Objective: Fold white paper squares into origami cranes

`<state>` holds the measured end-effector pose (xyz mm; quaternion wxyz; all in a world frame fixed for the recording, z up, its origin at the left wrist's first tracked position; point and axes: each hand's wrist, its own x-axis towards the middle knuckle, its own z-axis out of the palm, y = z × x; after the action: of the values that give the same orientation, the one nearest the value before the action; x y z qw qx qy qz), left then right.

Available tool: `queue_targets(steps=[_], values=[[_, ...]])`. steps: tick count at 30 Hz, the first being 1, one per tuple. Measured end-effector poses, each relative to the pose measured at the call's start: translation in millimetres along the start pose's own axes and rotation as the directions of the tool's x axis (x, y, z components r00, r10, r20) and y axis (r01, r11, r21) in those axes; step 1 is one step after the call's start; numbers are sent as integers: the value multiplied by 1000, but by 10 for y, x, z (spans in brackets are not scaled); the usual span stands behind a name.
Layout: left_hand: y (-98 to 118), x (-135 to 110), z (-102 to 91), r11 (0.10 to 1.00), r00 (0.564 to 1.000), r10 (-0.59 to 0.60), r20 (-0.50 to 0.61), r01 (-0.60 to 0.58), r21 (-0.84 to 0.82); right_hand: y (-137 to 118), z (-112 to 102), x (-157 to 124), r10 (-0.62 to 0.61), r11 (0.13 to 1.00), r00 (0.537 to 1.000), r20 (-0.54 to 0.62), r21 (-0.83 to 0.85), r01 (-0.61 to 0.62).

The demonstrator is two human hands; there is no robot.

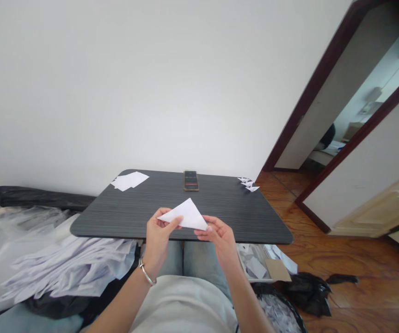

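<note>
My left hand (159,233): I am pinching the left corner of the paper triangle (187,214) between thumb and fingers, closed on it, with a bracelet (147,274) sitting on the wrist.
My right hand (217,235): I am gripping the triangle's right corner, thumb on top and fingers clamped beneath.
Paper triangle: I am holding it in the air just above the middle of the desk's (123,217) near edge, its point aiming toward the far edge.
Doing it well: I judge I am needing an even pull from both hands, layers lying flush, and fingertip pressure rather than a crumpling grip.
Far edge, middle: a phone (191,180) is lying flat.
Far left corner: loose white sheets (130,180) are lying overlapped.
Far right corner: small folded pieces (248,184) are sitting close together.
</note>
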<state>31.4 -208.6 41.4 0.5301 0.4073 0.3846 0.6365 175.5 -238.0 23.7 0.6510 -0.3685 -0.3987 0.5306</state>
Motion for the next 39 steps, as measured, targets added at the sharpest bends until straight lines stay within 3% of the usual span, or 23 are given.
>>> queue_targets(steps=[6,17,25,39], values=[[-67,-31,51,1000,999,16,51,-16,18,115,137,7,114,993,993,-15,40,-114],[-135,-66,127,1000,1000,28,7,-28,14,263,219,13,132,957,977,-165,278,-83],[-192,-90,161,1000,1000,28,-9,-28,-4,265,317,-6,97,978,984,-152,198,-66],[-146,-14,98,998,998,29,-52,-26,53,242,132,44,-15,996,970,-244,84,36]])
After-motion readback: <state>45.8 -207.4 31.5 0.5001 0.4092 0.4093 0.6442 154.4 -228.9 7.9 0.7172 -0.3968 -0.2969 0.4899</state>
